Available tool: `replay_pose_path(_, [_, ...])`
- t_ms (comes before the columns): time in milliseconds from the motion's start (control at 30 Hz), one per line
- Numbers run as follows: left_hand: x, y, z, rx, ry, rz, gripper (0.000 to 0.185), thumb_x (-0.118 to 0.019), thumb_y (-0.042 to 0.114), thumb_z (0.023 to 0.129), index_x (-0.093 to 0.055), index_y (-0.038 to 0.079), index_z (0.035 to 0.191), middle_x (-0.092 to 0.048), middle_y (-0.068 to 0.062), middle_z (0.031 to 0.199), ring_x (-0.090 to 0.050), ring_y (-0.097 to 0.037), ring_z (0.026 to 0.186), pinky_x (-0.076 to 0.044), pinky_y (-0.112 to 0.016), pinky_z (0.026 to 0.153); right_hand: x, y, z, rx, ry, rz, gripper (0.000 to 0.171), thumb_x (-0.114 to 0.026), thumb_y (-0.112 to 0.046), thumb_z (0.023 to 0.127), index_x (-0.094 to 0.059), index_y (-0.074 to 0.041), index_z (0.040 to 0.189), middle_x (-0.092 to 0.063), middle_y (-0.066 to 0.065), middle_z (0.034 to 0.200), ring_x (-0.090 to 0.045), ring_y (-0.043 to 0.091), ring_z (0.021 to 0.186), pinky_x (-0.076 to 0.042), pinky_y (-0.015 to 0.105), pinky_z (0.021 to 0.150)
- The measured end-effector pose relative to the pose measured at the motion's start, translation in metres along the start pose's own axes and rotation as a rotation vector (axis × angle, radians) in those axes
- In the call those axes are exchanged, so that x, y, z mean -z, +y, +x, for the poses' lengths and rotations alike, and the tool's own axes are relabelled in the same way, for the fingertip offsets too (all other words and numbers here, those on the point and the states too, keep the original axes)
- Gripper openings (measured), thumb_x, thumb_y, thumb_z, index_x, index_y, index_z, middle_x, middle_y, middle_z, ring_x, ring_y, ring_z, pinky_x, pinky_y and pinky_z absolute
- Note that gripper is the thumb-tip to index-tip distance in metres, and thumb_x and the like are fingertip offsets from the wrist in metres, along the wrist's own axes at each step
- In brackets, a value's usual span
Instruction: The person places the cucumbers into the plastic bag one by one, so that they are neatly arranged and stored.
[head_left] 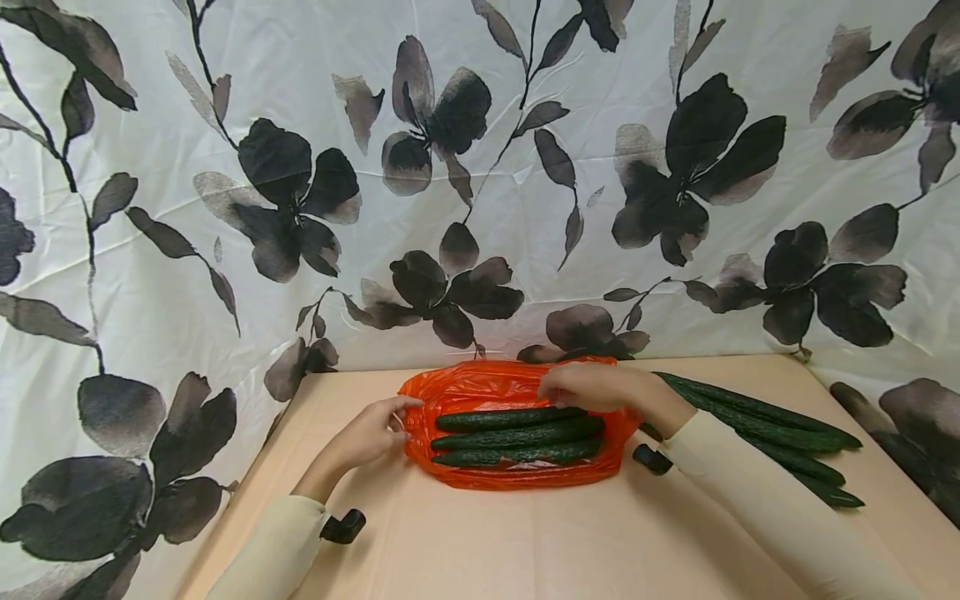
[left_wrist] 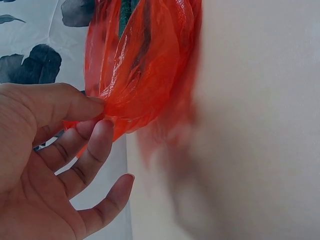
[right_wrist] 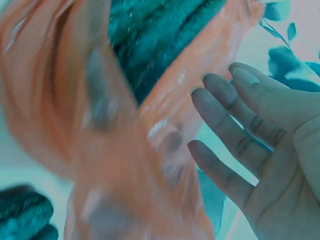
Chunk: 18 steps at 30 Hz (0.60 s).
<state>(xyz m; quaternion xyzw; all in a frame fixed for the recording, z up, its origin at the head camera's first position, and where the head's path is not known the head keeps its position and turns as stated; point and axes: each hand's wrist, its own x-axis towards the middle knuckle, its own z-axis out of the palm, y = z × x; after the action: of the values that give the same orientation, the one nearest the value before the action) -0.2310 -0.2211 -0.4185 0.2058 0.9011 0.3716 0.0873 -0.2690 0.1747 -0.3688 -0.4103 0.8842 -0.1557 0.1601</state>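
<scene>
A red-orange plastic bag (head_left: 517,477) lies on the table with several dark green cucumbers (head_left: 517,436) showing through its opening. At the bag's left end, my left hand (head_left: 372,433) pinches the plastic between thumb and forefinger, the other fingers loosely bent; the left wrist view shows this hold on the bag (left_wrist: 145,95). Over the bag's upper right side is my right hand (head_left: 592,385). In the right wrist view, the right hand (right_wrist: 265,135) has its fingers extended beside the bag (right_wrist: 175,125), fingertips close to the plastic. Whether they touch it is unclear.
More cucumbers (head_left: 780,421) lie in a loose pile on the right of the table (head_left: 480,550), partly behind the right forearm. A white cloth with dark flowers (head_left: 555,208) hangs behind the table. Black wrist devices (head_left: 343,527) sit at both sleeves.
</scene>
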Motion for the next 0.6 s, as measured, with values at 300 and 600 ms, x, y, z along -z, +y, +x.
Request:
replay_pose_path(300, [0.000,-0.005,0.000,0.007,-0.005,0.006,0.055,-0.060,-0.013,0.082,-0.059,-0.002,0.136,-0.060,-0.009,0.096,-0.056,-0.022,0.082,-0.048,-0.026,0.066,0.021,0.017,-0.057,0.032,0.162,0.013,0.029,-0.066,-0.001,0.095,-0.068,-0.012,0.122,-0.069,-0.002,0.115,-0.066,0.019,0.106,-0.056,0.042,0.094])
replay_pose_path(600, [0.000,-0.005,-0.001,0.007,0.011,0.004,0.055,-0.062,-0.013,0.082,-0.058,-0.003,0.136,-0.060,-0.009,0.094,-0.055,-0.020,0.080,-0.047,-0.026,0.067,0.029,0.049,-0.100,-0.033,0.220,0.044,0.029,-0.066,-0.004,0.095,-0.067,-0.010,0.124,-0.067,0.002,0.113,-0.065,0.017,0.100,-0.056,0.035,0.087])
